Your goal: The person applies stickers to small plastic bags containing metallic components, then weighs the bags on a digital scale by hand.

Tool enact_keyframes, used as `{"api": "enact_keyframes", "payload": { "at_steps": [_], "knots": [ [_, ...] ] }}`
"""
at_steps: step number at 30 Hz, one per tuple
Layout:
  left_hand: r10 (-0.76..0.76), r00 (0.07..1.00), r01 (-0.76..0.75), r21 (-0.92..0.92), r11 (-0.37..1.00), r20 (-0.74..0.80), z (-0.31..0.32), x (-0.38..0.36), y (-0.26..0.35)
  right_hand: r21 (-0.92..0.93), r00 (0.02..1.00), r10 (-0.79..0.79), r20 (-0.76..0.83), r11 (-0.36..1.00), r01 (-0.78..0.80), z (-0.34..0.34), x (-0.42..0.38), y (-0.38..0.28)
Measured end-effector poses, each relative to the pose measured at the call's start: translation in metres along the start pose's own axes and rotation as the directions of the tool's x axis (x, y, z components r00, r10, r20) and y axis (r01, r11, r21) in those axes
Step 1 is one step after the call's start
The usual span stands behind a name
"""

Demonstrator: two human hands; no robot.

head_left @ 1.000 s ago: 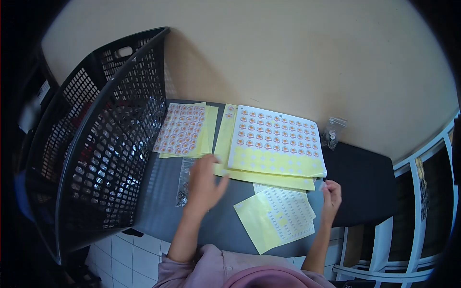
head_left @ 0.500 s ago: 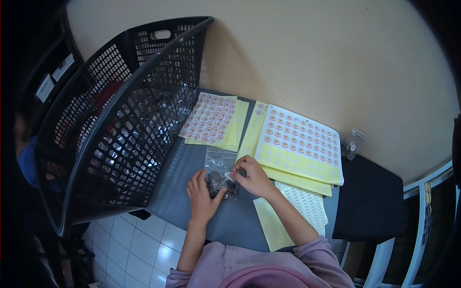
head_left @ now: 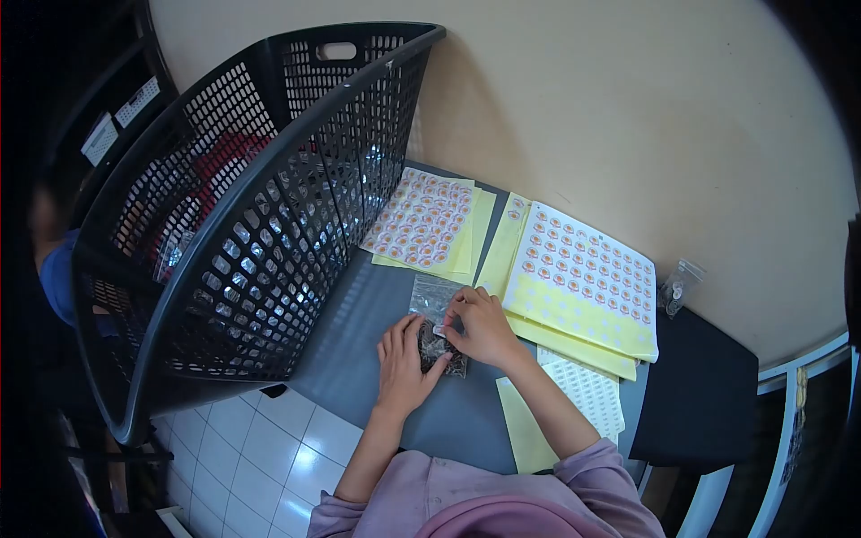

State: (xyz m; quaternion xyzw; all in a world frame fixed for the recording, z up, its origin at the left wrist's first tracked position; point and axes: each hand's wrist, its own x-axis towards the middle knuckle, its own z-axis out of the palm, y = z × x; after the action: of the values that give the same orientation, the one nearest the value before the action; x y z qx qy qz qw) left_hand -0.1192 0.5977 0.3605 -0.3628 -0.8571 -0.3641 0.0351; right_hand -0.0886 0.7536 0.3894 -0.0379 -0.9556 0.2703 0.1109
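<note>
A clear plastic bag [head_left: 438, 289] with small dark contents lies on the grey table. My left hand [head_left: 405, 363] holds its left and lower edge, with the fingers at the side and the thumb across the lower part. My right hand [head_left: 482, 327] is closed in a pinch over the bag's middle, on a small whitish round sticker [head_left: 439, 331] that touches the bag or lies just above it. The right fingers partly hide the sticker. Behind the bag lies a sheet of round orange-and-white stickers [head_left: 421, 215] on yellow backing.
A large black basket [head_left: 296, 260] holding shiny bags and something red stands at left. On the right are a thick stack of sticker sheets [head_left: 583, 260], a white label sheet [head_left: 587, 394] and another small clear bag [head_left: 682, 285] by the wall. A person's blue sleeve [head_left: 59, 278] shows far left.
The view has shifted, so everything appears further right. My right hand has brought the sticker onto or close over the bag. My left hand stays at the bag's edge.
</note>
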Motion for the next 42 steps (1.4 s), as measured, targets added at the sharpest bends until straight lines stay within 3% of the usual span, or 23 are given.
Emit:
{"api": "enact_keyframes", "payload": {
  "at_steps": [14,25,32,34,37,41,42],
  "knots": [
    [0.033,0.999,-0.033,0.016,0.999,0.015,0.0,-0.001,0.001,-0.052,0.999,0.009,-0.048,0.999,-0.011,0.005,-0.003,0.003],
    [0.025,0.999,-0.025,-0.015,1.0,0.027,0.0,-0.002,-0.001,0.141,0.963,0.224,-0.148,0.969,-0.204,0.022,-0.001,0.023],
    [0.011,0.999,-0.01,-0.026,1.0,0.032,-0.001,-0.001,0.0,0.184,0.958,0.134,-0.253,0.979,-0.088,0.019,-0.002,0.009],
    [0.019,0.999,-0.018,-0.033,0.999,0.028,-0.001,-0.001,0.0,0.09,0.971,0.086,-0.224,0.994,-0.067,0.02,-0.002,0.004],
    [0.005,1.0,-0.004,-0.036,0.999,0.021,0.001,-0.002,-0.002,0.159,0.969,0.139,-0.206,0.981,-0.107,0.027,0.004,0.009],
    [0.009,1.0,-0.008,-0.025,1.0,0.03,0.0,-0.002,0.0,0.116,0.96,0.142,-0.243,0.986,-0.116,0.034,0.008,0.014],
    [0.002,1.0,-0.001,-0.029,1.0,0.02,0.0,-0.001,0.002,0.199,0.95,0.161,-0.266,0.974,-0.11,0.038,0.007,0.019]
  ]
}}
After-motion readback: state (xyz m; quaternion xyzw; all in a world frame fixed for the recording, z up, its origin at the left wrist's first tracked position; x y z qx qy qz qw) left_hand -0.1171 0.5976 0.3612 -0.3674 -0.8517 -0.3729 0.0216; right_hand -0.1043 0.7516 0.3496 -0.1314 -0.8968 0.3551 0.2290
